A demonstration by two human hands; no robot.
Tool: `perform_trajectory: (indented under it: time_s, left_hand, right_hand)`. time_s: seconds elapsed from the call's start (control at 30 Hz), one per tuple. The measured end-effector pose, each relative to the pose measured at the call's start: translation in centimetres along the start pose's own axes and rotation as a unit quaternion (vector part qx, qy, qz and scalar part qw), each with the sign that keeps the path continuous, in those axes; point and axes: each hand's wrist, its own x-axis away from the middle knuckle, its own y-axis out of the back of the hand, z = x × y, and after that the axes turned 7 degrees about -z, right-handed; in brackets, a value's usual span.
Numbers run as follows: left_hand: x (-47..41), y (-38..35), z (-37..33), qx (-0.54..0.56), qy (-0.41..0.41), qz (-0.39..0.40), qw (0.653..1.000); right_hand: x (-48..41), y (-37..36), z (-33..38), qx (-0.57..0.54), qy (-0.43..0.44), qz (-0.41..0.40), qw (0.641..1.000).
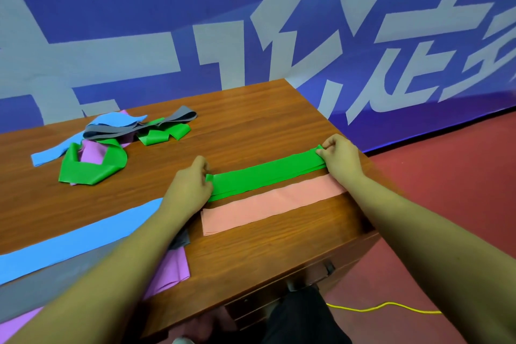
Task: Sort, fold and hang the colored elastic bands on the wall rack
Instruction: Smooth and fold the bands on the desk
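Folded green band [266,176] lies flat on the wooden table [251,103], running diagonal, near the right edge. Several layers show at its near long edge, so it is judged already folded over at least once. Left hand [190,190] pinches the left end, fingers curled onto it; right hand [339,158] pinches the right end, thumb and fingertips on the top layers. Both ends held probably to keep layers aligned and the strip taut for the next fold.

Just beside it, on the near side and parallel, a pink band [273,204] lies folded flat; touching or a hair apart, cannot tell. Looks like a sorted set being laid in rows.

Left of that: long blue band [81,234], grey band [55,285] and purple band [173,268] laid out flat, partly under the left forearm. Far left, an unsorted pile [111,142] of blue, grey, green and purple bands, well apart from the hands.

Room: bare wood between pile and green band, good for folding leftward. Right end sits close to the table's right edge, little margin there. No wall rack in view. Yellow cord [385,307] on the red floor.
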Motion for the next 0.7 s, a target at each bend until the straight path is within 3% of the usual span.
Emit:
perform_trajectory:
  time_s: [0.13, 0.3, 0.4, 0.7]
  left_hand:
    - [0.2, -0.6, 0.4, -0.016, -0.012, -0.004, 1.000]
    - [0.0, -0.7, 1.2, -0.064, -0.033, 0.002, 0.997]
    - [-0.9, 0.5, 1.4, -0.035, -0.048, -0.005, 0.998]
    - [-5.6, 4.5, 6.3, -0.088, -0.008, -0.068, 0.994]
  right_hand:
    - [0.2, -0.2, -0.3, -0.011, 0.022, -0.003, 1.000]
    - [0.5, -0.3, 0.4, 0.148, 0.071, -0.003, 0.986]
    - [0.7, 0.1, 2.8, 0.159, 0.084, -0.007, 0.984]
    - [2.3, -6.0, 12.9, 0.062, 0.195, 0.169, 0.964]
